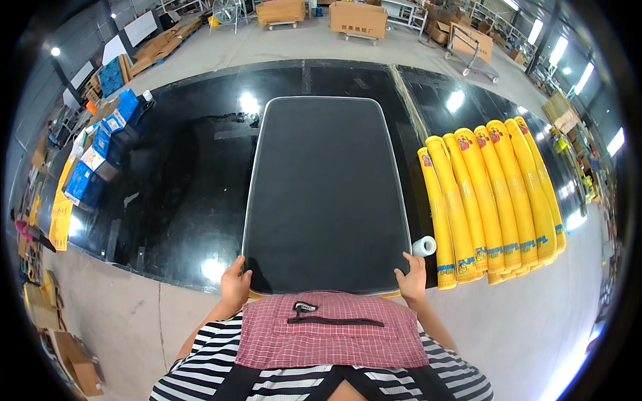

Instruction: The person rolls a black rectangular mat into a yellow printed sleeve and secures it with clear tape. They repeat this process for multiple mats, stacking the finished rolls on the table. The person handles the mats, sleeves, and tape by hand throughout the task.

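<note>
I hold one large dark grey panel with rounded corners and a pale edge trim [326,194], lying flat on the glossy black floor mat [187,167] in front of me. My left hand [235,284] and right hand [412,275] each curl over its near edge at a corner, fingers closed on the rim. It looks stiff, broad and fairly light, awkward rather than heavy, so I judge both corners the sound places to grip. Just right of the panel stands one white tape roll [424,246]. Beyond that lie seven long yellow padded tubes [491,200] side by side. Well left of the panel sit several blue cartons [100,154]; I cannot count them surely.
</note>
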Demonstrator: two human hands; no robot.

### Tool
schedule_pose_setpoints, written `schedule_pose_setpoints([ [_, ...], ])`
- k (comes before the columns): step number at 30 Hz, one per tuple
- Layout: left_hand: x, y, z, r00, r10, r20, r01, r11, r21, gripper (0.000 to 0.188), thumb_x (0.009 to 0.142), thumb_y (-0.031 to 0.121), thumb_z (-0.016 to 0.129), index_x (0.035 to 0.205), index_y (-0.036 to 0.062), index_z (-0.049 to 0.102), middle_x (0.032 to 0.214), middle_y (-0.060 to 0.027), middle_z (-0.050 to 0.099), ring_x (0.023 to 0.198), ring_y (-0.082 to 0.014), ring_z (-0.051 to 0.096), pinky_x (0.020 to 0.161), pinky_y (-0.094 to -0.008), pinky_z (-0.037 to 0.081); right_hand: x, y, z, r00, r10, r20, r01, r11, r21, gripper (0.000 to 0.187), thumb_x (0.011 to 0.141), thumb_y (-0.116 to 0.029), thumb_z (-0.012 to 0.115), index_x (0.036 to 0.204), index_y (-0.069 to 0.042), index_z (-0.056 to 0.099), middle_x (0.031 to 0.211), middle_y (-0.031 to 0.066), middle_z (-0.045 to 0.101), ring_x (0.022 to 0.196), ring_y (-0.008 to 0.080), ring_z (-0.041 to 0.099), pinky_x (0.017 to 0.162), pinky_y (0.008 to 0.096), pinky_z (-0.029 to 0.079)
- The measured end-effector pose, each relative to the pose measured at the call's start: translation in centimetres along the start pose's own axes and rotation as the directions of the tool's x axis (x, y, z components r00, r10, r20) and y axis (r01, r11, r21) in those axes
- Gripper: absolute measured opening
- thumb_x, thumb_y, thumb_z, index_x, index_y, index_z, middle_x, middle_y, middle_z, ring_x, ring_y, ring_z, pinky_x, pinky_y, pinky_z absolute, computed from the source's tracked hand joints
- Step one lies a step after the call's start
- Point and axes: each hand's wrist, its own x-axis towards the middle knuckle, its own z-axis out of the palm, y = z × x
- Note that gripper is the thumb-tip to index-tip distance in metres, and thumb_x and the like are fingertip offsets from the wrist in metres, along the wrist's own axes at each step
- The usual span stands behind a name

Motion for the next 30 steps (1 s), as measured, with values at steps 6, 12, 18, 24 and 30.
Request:
schedule_pose_setpoints([
  [6, -1.8, -2.9, 1.3, 0.986, 0.094, -0.135, -0.084, 0.994, 0.077, 0.045, 0.084, 0.005, 0.077, 0.128, 0.0006, 0.068, 0.116, -0.021, 0.072, 0.102, -0.0317, 0.071, 0.09, -0.0398, 0.056, -0.4, 1.1, -2.1, 0.915, -0.045, 0.401, -0.133, 0.905, 0.405, 0.046, 0.09, -0.014, 0.076, 0.134, -0.003, 0.066, 0.123, 0.0169, 0.07, 0.113, 0.0284, 0.07, 0.097, 0.0414, 0.055],
  [12, -2.8, 1.3, 0.0, 0.977, -0.214, 0.003, 0.213, 0.97, -0.116, 0.04, 0.088, 0.008, 0.077, 0.126, 0.0026, 0.064, 0.095, -0.0098, 0.068, 0.085, -0.0198, 0.066, 0.078, -0.035, 0.056, 0.1, 2.9, -3.5, 0.769, -0.12, 0.628, -0.581, 0.281, 0.764, 0.035, 0.104, -0.017, 0.059, 0.132, 0.004, 0.062, 0.127, 0.0217, 0.067, 0.103, 0.0341, 0.074, 0.095, 0.0444, 0.06],
  [18, -3.5, 0.5, 0.7, 0.977, 0.166, -0.133, -0.173, 0.984, -0.041, 0.028, 0.086, 0.006, 0.078, 0.111, 0.0053, 0.065, 0.089, -0.0096, 0.063, 0.08, -0.0236, 0.062, 0.073, -0.0363, 0.052, 1.2, 0.1, -0.7, 0.895, -0.099, 0.435, -0.446, -0.204, 0.871, 0.06, 0.106, -0.032, 0.049, 0.151, 0.006, 0.041, 0.145, 0.0306, 0.054, 0.137, 0.0403, 0.054, 0.116, 0.0502, 0.043],
  [24, -3.4, 8.8, 2.2, 0.659, 0.74, 0.131, -0.741, 0.61, 0.282, 0.048, 0.079, 0.013, 0.081, 0.126, 0.0147, 0.069, 0.14, -0.0131, 0.061, 0.111, -0.0337, 0.062, 0.095, -0.0446, 0.051, 5.3, -4.1, -0.4, 0.944, -0.04, 0.328, -0.325, 0.068, 0.943, 0.073, 0.105, -0.023, 0.056, 0.163, 0.0, 0.017, 0.152, 0.0289, 0.046, 0.142, 0.0391, 0.048, 0.118, 0.047, 0.039],
  [30, 4.9, 10.7, 7.7, 0.699, 0.597, 0.393, -0.715, 0.585, 0.383, 0.062, 0.094, 0.036, 0.07, 0.151, 0.0185, 0.051, 0.159, -0.0144, 0.044, 0.148, -0.0379, 0.037, 0.123, -0.0536, 0.024, 8.9, -5.7, 2.1, 0.894, -0.432, 0.121, 0.408, 0.895, 0.182, 0.06, 0.097, -0.016, 0.068, 0.153, -0.01, 0.049, 0.152, 0.0129, 0.055, 0.139, 0.0262, 0.053, 0.116, 0.0425, 0.041],
])
